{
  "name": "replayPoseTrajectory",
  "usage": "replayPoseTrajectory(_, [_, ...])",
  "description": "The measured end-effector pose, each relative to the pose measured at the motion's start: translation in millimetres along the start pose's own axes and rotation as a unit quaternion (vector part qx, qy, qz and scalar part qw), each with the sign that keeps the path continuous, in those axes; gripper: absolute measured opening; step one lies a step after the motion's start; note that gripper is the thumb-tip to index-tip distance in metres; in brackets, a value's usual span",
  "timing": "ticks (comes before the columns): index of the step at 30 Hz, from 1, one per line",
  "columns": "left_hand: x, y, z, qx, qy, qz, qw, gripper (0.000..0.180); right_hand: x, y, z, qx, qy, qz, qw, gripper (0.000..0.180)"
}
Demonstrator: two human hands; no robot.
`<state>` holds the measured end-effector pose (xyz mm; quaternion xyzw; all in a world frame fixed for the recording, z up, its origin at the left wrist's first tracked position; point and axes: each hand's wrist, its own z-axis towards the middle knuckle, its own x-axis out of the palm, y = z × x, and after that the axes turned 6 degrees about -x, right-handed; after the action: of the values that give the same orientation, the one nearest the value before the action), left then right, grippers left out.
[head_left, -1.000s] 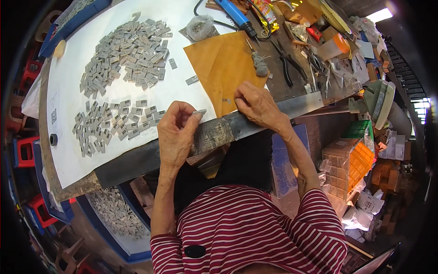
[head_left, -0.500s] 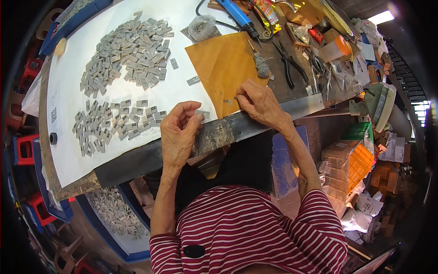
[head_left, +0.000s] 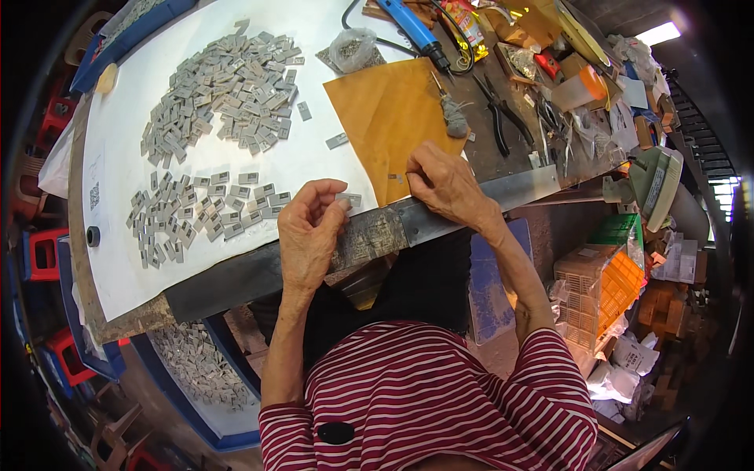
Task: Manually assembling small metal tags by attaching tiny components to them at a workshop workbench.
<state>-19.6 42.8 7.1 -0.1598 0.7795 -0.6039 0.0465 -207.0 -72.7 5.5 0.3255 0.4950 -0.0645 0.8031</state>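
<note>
My left hand [head_left: 311, 231] is at the table's near edge, its fingers curled and thumb against the end of a small grey rectangular metal piece [head_left: 353, 200] lying over the white paper. My right hand [head_left: 451, 185] rests at the near edge of a brown paper sheet [head_left: 381, 114], fingers bent in and pressed together. What its fingertips hold, if anything, is hidden. Tiny dark parts [head_left: 394, 179] lie on the brown sheet beside them. Left of my left hand, similar grey metal pieces [head_left: 216, 206] are spread loosely, and a larger heap [head_left: 228, 90] lies beyond.
A blue pen-shaped electric tool [head_left: 416, 33], a clear bag of small parts [head_left: 351, 51] and black-handled pliers [head_left: 506, 118] lie at the back. A grey-wrapped pointed tool [head_left: 453, 116] rests on the brown sheet. Below the table at left stands a blue tray [head_left: 228, 441] holding more pieces.
The whole view has shifted slightly. My right fingertips have moved a little toward the near edge of the brown sheet; my left hand keeps its pose at the metal piece.
</note>
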Motion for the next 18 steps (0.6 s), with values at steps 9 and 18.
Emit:
replayPoseTrajectory(9, [1, -1, 1, 0.000, -0.003, -0.004, 1.000, 0.014, 4, -5, 0, -0.042, 0.013, 0.012, 0.999, 0.010])
replayPoseTrajectory(18, [4, -2, 3, -0.005, 0.012, -0.017, 1.000, 0.014, 10, 1, 2, 0.208, -0.055, 0.337, 0.917, 0.013])
